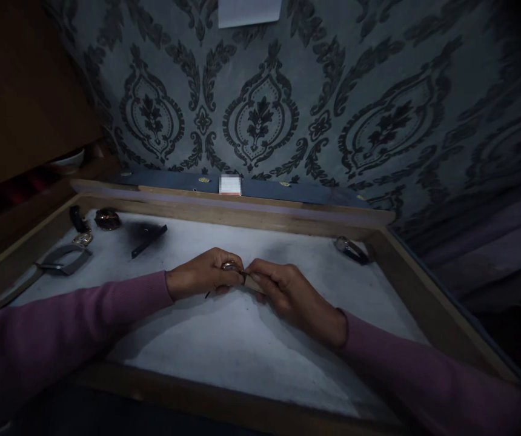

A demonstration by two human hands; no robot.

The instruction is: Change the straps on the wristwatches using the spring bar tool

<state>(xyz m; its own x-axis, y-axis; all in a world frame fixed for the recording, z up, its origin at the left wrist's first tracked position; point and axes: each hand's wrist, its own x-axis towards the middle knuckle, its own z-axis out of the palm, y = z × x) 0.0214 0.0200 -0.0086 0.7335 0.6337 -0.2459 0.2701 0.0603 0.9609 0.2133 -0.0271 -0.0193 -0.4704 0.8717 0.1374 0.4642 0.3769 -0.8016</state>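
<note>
Over the middle of a white-lined tray [224, 351], my left hand [203, 272] is closed around a small watch [230, 266]. The round metallic case shows between thumb and forefinger. Close against it, my right hand [288, 287] is closed in a pinch at the watch's edge. A thin dark piece and a pale strip show at those fingertips; whether they belong to the watch's strap I cannot tell. A short dark end sticks out below my left hand. Fingers hide most of the watch.
At the tray's left lie a dark-strapped watch with a gold case [81, 238], a dark shiny watch [107, 219], a grey looped band [66, 260] and a flat black bar [149, 240]. Another watch [350, 249] rests at the right. Raised wooden walls [242, 215] surround the tray; patterned wallpaper rises behind.
</note>
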